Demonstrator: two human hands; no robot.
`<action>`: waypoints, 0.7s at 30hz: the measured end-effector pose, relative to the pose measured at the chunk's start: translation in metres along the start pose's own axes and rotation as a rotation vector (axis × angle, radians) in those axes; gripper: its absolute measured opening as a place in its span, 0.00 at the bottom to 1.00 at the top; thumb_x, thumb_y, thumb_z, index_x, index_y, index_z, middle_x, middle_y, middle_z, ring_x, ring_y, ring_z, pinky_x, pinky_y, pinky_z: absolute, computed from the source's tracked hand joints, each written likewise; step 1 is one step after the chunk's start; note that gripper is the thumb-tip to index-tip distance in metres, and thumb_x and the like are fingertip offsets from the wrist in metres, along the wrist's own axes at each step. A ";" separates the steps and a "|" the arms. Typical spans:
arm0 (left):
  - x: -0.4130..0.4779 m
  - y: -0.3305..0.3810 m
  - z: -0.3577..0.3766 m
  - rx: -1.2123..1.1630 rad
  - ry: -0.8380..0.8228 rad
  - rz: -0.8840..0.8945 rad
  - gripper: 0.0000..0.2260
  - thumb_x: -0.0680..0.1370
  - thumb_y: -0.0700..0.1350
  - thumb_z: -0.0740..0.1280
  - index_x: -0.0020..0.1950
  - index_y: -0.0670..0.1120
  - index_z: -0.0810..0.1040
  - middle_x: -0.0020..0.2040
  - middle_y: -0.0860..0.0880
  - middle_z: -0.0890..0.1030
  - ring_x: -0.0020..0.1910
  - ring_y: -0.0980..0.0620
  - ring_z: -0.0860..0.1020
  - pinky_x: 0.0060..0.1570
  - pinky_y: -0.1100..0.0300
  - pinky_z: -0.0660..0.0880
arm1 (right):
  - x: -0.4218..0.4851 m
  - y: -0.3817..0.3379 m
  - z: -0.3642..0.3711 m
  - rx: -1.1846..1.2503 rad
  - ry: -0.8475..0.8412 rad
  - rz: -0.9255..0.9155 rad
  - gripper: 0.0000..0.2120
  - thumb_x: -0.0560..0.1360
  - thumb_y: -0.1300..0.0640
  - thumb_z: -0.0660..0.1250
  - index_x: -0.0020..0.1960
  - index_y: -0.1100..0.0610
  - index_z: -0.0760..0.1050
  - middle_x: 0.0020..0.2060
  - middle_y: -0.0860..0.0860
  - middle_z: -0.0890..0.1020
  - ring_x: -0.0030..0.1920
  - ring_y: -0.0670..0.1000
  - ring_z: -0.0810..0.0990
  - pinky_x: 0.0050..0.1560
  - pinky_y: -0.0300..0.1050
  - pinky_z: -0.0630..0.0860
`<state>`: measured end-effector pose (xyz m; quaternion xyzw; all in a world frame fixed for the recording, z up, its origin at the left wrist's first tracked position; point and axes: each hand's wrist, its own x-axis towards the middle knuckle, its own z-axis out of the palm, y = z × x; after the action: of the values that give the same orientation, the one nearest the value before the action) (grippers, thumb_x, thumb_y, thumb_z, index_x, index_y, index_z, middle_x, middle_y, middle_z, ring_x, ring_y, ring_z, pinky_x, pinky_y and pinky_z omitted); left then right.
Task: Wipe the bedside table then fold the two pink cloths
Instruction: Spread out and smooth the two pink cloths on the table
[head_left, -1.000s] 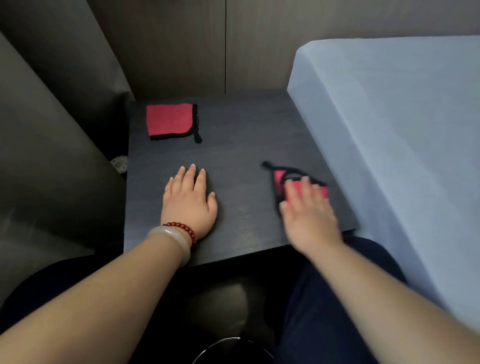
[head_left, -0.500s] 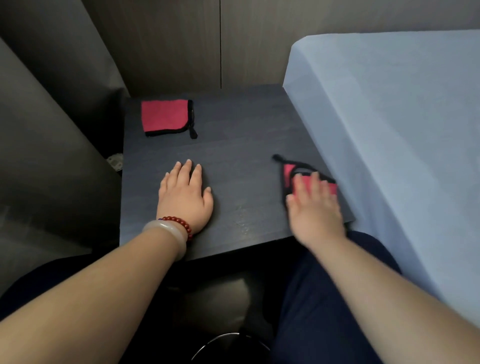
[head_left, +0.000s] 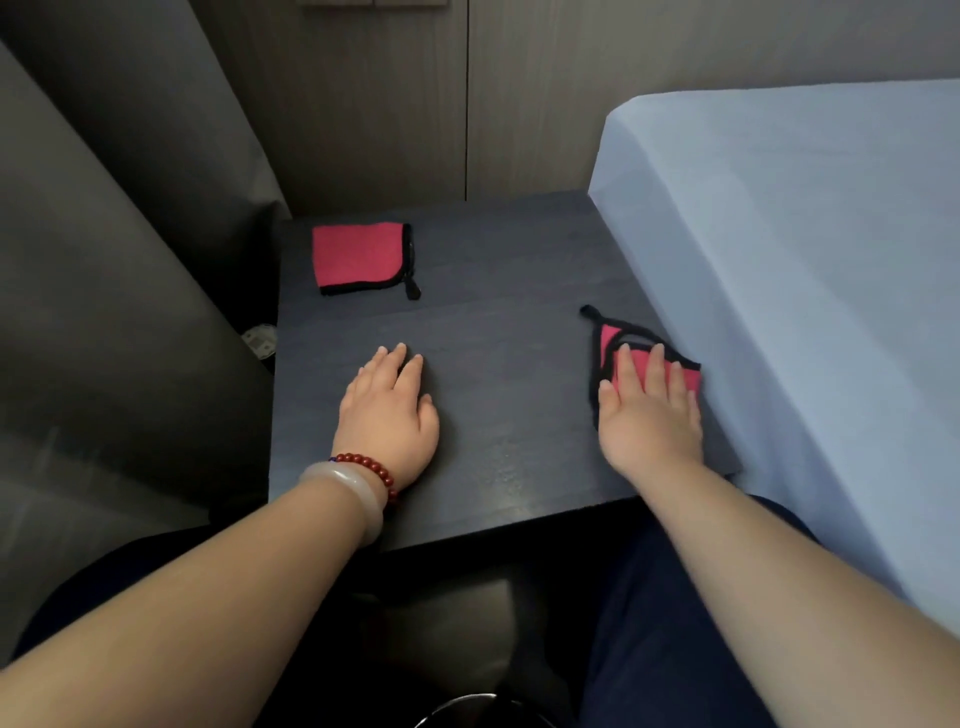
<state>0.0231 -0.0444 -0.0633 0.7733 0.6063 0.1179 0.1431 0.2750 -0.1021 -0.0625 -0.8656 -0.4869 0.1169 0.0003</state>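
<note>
Pressing the crumpled pink cloth (head_left: 609, 340) onto the table (head_left: 509, 312) near its right edge, just beside the bed (head_left: 779, 234), with the right grip (head_left: 649, 415) flat and straight-fingered, pinching nothing, while resting the left grip (head_left: 387, 415) open on bare table, nearer the folded pink cloth (head_left: 358, 254) at the far-left corner.

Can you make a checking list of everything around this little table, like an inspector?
Surface: dark bedside table.
Job's things: folded pink cloth at back left; bunched pink cloth at right, beside the bed.
Clutter: small pale thing beside the table's left edge, too dim to tell.
Hands: left hand flat on the table; right hand flat on the bunched cloth.
Cables: nothing seen.
Surroundings: blue bed right, wood wall behind, grey fabric left.
</note>
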 end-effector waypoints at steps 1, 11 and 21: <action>0.004 -0.003 -0.003 -0.002 0.018 -0.009 0.23 0.81 0.47 0.57 0.75 0.46 0.64 0.78 0.46 0.59 0.77 0.46 0.54 0.75 0.48 0.52 | -0.002 -0.008 0.002 0.012 0.000 0.020 0.27 0.80 0.42 0.42 0.78 0.46 0.43 0.78 0.52 0.43 0.77 0.56 0.43 0.76 0.54 0.42; 0.072 -0.040 -0.026 0.146 0.008 -0.053 0.25 0.81 0.51 0.55 0.78 0.49 0.57 0.79 0.47 0.53 0.78 0.46 0.47 0.75 0.46 0.52 | -0.045 -0.084 0.022 0.021 -0.020 -0.408 0.26 0.81 0.41 0.39 0.77 0.42 0.38 0.77 0.47 0.36 0.76 0.50 0.34 0.76 0.51 0.37; 0.124 -0.047 -0.014 0.145 -0.018 -0.068 0.26 0.82 0.54 0.51 0.79 0.51 0.51 0.80 0.48 0.50 0.78 0.46 0.44 0.75 0.48 0.42 | -0.065 -0.113 0.030 0.080 0.045 -0.475 0.28 0.79 0.42 0.44 0.78 0.45 0.49 0.78 0.50 0.48 0.78 0.54 0.44 0.74 0.53 0.43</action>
<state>0.0046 0.0874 -0.0665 0.7616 0.6380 0.0615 0.0961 0.1407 -0.1010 -0.0659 -0.7285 -0.6717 0.1132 0.0728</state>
